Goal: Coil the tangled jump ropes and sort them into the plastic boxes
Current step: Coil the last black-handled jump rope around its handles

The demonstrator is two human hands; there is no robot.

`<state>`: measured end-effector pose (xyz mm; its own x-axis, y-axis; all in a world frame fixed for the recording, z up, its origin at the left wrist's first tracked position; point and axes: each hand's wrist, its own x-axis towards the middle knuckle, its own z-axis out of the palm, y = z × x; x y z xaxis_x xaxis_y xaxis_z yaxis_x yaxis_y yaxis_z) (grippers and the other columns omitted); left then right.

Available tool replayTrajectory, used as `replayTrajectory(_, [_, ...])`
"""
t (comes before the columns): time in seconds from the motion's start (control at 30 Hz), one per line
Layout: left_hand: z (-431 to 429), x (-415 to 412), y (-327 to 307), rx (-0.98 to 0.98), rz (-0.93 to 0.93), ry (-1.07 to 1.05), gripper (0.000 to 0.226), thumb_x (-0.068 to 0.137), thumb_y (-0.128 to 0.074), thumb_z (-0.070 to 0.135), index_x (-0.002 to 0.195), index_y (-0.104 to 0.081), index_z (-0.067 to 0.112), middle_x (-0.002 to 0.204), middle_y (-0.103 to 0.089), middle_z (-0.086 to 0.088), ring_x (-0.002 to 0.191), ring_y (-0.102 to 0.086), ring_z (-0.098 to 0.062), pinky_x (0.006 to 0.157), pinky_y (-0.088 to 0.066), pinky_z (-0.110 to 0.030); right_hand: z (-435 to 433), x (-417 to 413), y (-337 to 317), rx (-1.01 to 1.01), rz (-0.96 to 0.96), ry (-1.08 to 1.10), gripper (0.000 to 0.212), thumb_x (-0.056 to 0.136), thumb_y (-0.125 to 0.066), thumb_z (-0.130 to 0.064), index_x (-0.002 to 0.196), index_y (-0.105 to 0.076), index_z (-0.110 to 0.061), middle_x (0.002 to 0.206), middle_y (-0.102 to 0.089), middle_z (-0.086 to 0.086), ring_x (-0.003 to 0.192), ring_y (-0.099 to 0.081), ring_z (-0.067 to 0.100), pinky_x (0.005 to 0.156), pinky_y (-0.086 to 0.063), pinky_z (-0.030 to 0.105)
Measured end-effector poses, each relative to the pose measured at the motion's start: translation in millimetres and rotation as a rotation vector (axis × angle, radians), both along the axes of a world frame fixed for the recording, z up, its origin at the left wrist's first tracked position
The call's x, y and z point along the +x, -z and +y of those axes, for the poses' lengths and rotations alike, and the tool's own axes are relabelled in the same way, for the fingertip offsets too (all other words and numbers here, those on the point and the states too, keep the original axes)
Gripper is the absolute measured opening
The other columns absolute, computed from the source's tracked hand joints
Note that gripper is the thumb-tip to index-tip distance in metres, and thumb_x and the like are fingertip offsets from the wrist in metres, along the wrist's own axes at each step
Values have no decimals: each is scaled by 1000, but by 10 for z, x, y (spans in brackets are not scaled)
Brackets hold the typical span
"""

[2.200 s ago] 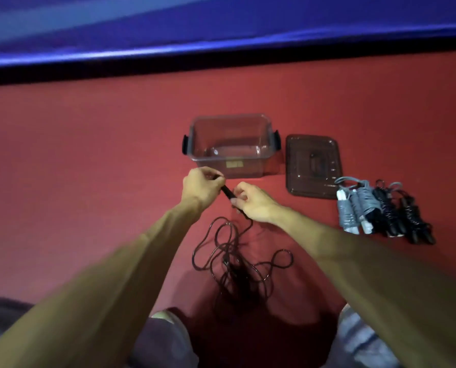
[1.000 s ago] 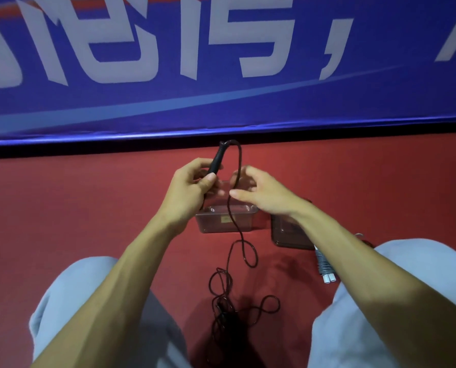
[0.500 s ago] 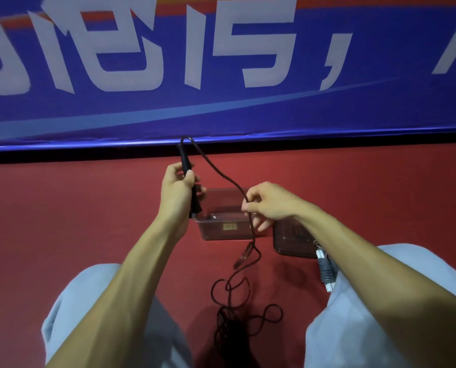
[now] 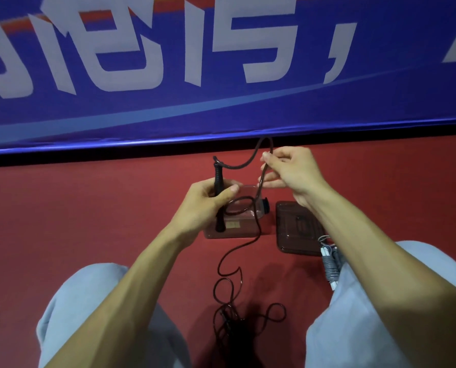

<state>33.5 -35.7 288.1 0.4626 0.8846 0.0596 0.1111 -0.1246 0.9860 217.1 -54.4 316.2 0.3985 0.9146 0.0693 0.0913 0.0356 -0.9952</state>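
A red floor (image 4: pixel 75 221) runs up to a blue banner (image 4: pixel 221 102). The left hand (image 4: pixel 203 205) grips the black handle (image 4: pixel 218 181) upright. The right hand (image 4: pixel 292 171) pinches the black rope (image 4: pixel 244 245), which hangs down to a tangle between the knees. The clear box (image 4: pixel 237 229) sits behind both hands.

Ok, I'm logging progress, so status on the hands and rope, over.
Left hand grips black handle upright. Right hand pinches cord, lifted. Rest of rope tangled on floor. Box open, lid beside it.
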Motion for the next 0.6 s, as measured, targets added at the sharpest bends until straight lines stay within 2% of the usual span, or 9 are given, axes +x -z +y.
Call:
replayTrajectory(0.1, [-105,50,-69,-142,-118,161,17,91,-59,19,102,-70,12,92,-75,3,87,-71,-11,68,-55,-23,-4,3,-5,-13,109,30,15,95,-59,-9,90,-62,5,72,-60,10,43,-61,9,46,-55,24])
replayTrajectory(0.2, [-124,31,-88,-183,-164,257,29,82,-59,27,105,-68,11,81,-71,5,77,-68,-10,62,-55,-25,0,58,-17,-36,266,55,17,93,-62,-11,81,-60,0,70,-60,10,47,-64,13,49,-55,24])
replayTrajectory(0.33, [-80,-13,-62,-132,-75,313,33,84,-58,33,110,-69,15,75,-62,8,70,-60,-6,61,-50,-25,-7,117,-17,-71,476,50,17,91,-65,-13,81,-60,-1,72,-60,10,53,-66,16,51,-55,25])
replayTrajectory(0.43, [-60,-37,-18,-57,59,331,27,86,-60,41,97,-71,20,71,-57,2,67,-54,-17,67,-46,-34,-13,154,-23,-45,682,112,18,89,-67,-12,79,-58,-1,67,-57,8,49,-63,15,50,-56,26])
replayTrajectory(0.5, [-19,-43,44,61,168,279,29,89,-62,42,82,-66,15,73,-52,-3,69,-48,-20,71,-40,-40,-4,219,-29,-26,804,183,19,89,-67,-13,78,-55,-2,64,-55,7,43,-61,13,46,-54,25])
replayTrajectory(0.6, [97,-69,150,143,281,154,47,88,-64,46,77,-53,2,71,-53,-6,67,-54,-22,76,-52,-50,9,308,-24,-12,936,242,21,91,-64,-13,78,-53,0,67,-54,9,43,-63,15,42,-53,26])
